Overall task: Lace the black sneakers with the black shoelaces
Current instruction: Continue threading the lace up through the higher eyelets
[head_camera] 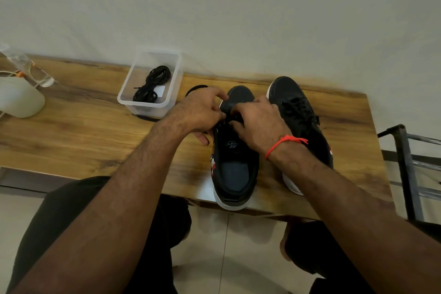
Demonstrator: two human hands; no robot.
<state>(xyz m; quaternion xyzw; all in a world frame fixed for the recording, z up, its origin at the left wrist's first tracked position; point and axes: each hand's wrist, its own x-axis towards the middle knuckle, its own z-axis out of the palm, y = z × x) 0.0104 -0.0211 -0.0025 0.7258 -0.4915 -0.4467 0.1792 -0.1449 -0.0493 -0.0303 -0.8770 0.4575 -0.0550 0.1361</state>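
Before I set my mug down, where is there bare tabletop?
Free: the wide wood between the clear tub and the near edge. Crowded: around the two sneakers, where both hands work.

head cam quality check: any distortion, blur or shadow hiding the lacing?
Head view: wide-angle bowing curves the table edge; soft, even light without glare; left hand and right hand cover the eyelets of the near sneaker; black lace on black upper reads poorly.

2 hands (202, 112) (257, 122) pinching lace on left sneaker (235, 162), wooden table (95, 131)
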